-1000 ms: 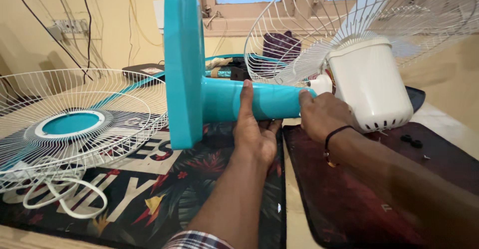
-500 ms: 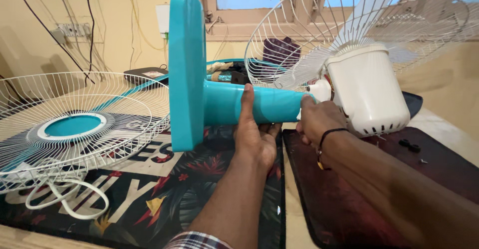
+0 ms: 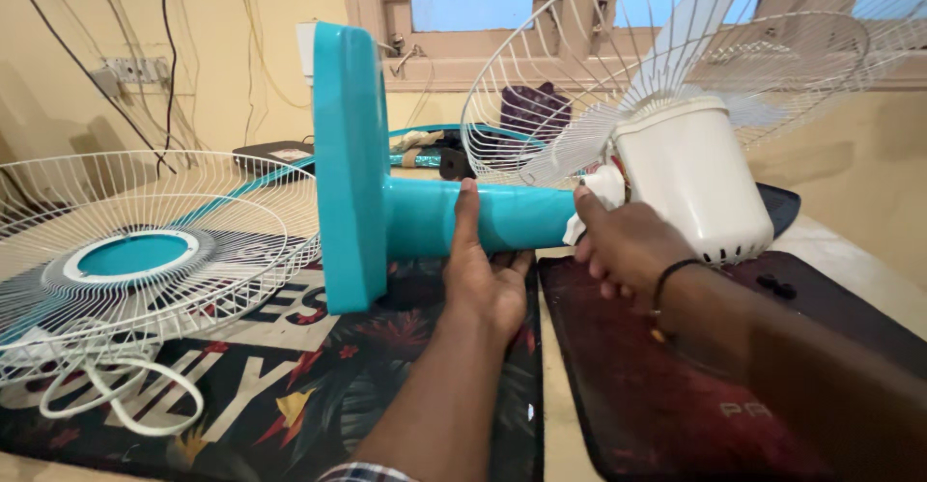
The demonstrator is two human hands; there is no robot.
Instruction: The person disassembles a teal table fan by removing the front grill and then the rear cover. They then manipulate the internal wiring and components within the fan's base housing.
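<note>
A table carries two dark mats: a printed one with leaves and large letters on the left and a plain dark red one on the right. Across them lies a table fan on its side. Its rear wire guard and pale blades stand up at the right, behind the white motor housing. The flat turquoise base stands on edge on the printed mat, joined to the turquoise stem, which runs level towards the motor. A loose front guard with a turquoise centre lies flat at the left, with a white cord coiled just beside it.

The left hand cups the stem from below, thumb up against its side. The right hand grips the joint where the stem meets the motor housing; a dark band circles its wrist.
</note>
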